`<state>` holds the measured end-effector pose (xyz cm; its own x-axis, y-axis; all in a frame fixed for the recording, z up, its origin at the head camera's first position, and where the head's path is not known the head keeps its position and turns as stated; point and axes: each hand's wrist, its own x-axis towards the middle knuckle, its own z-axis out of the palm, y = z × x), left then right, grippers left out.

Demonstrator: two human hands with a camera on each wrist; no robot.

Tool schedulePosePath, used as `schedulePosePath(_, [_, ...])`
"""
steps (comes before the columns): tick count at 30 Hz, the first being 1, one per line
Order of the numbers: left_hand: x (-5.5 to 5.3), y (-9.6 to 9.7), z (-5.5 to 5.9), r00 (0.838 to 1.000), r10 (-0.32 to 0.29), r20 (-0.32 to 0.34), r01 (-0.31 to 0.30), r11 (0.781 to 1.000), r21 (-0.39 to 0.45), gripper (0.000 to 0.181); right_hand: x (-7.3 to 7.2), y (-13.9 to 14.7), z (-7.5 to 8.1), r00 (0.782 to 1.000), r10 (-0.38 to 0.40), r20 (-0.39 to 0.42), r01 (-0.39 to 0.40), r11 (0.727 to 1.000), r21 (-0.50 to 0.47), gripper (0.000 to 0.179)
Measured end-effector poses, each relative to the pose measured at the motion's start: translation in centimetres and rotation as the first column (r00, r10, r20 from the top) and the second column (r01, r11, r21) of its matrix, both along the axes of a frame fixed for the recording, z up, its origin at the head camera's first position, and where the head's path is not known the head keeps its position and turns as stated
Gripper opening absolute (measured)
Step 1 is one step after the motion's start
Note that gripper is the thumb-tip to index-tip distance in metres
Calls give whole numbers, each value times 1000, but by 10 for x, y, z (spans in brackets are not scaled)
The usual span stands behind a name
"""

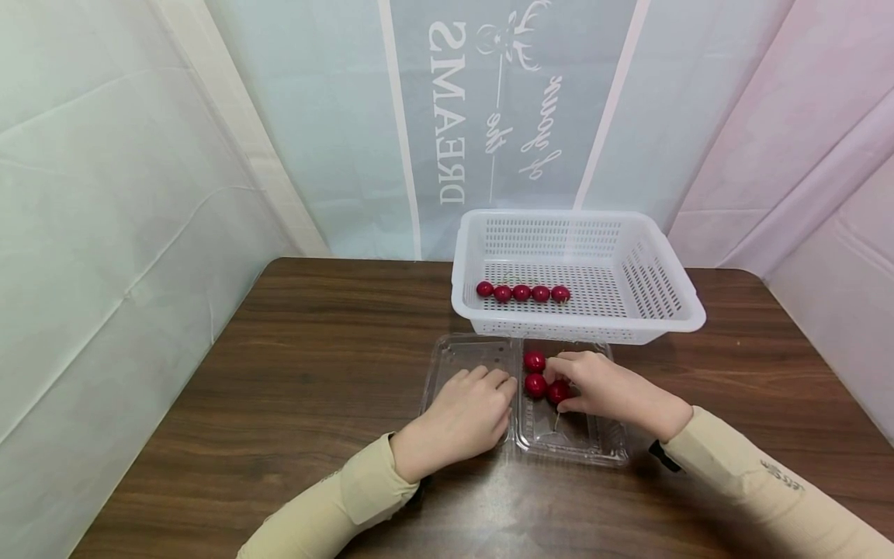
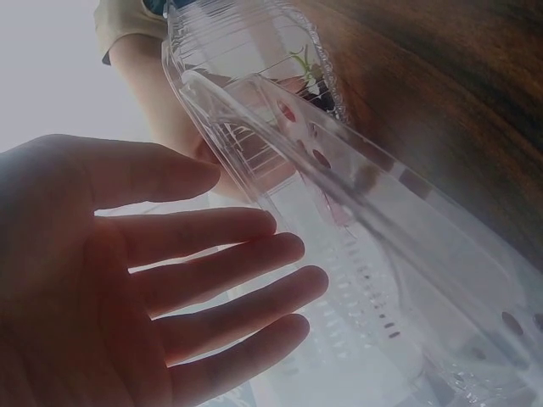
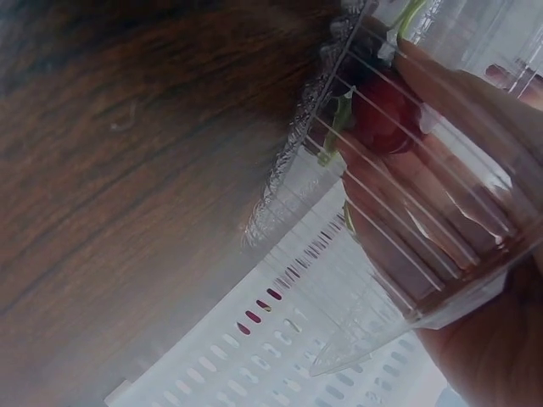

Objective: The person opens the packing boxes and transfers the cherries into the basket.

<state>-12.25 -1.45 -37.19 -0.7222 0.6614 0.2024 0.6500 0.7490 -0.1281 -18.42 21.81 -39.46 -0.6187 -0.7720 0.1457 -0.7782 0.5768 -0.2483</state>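
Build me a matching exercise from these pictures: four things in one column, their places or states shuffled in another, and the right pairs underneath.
Things
1. Left hand
2. Right hand
3. Row of five red pieces
4. Clear container

Places and states
A. Inside the white basket
B. Fingers extended, gripping nothing
C. Transparent, on the table just in front of the basket
D. Pinching one red piece

Right pairs: 1-B, 2-D, 3-A, 4-C
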Motion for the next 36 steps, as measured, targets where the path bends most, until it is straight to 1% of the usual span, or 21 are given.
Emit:
schedulePosePath(11, [0, 0, -1, 1000, 0, -5, 0, 1000, 3, 27, 0, -1, 1, 1000, -4, 10, 4, 1000, -3, 34])
schedulePosePath(18, [0, 0, 0, 1000, -1, -7, 1, 1000, 6, 27, 1, -1, 2, 1000, 2, -2, -2, 1000, -10, 35])
schedulePosePath(27, [2, 0, 2, 1000, -2, -4, 2, 1000, 8, 27, 2, 1, 4, 1000, -2, 7, 1, 1000, 9, 34])
schedulePosePath(32, [1, 0, 2, 1000, -2, -7, 2, 1000, 9, 27, 3, 1, 8, 1000, 10, -15, -10, 1000, -10, 34])
schedulePosePath(36, [1, 0, 2, 1000, 0, -3, 0, 1000, 5, 27, 3, 2, 12, 1000, 21, -15, -21, 999, -34, 35])
